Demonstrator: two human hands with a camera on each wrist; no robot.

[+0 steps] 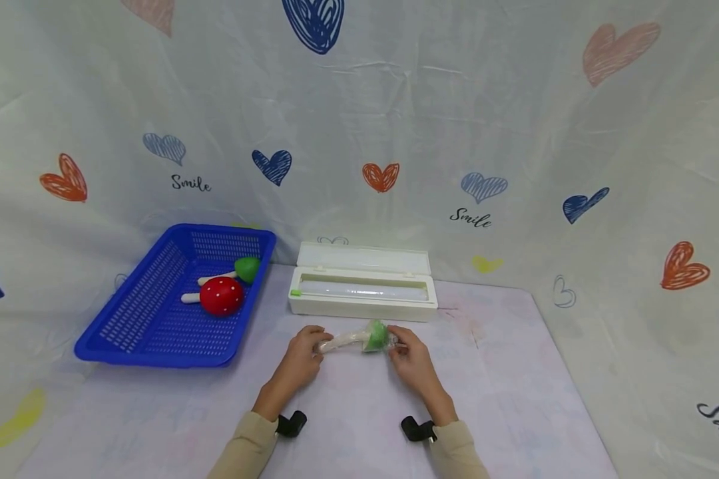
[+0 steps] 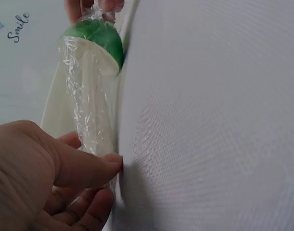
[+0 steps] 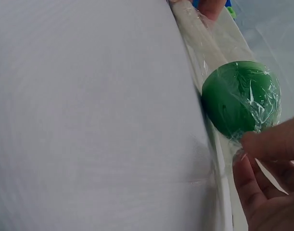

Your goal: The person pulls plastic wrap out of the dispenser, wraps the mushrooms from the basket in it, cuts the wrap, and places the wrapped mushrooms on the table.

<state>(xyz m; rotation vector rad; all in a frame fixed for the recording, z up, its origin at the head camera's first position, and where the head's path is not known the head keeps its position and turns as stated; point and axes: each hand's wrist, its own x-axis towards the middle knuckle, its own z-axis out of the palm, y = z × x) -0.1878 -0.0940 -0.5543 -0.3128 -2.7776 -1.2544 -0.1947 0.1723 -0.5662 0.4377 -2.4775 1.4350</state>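
A toy mushroom (image 1: 375,336) with a green cap and a pale stem lies on the table, wrapped in clear plastic film (image 2: 89,110). My left hand (image 1: 302,356) pinches the film at the stem end, thumb on top in the left wrist view. At the cap end, my right hand (image 1: 415,362) pinches a gathered bit of film between thumb and fingers, as the right wrist view shows. The cap (image 3: 240,98) points toward my right hand. Behind it stands a white film dispenser box (image 1: 362,306) with its lid (image 1: 364,258) raised and a film roll (image 1: 362,291) inside.
A blue plastic basket (image 1: 156,356) stands at the left. In it lie a red mushroom with white dots (image 1: 222,296) and a green-capped mushroom (image 1: 247,269). A white cloth with printed hearts hangs behind the table (image 1: 515,399).
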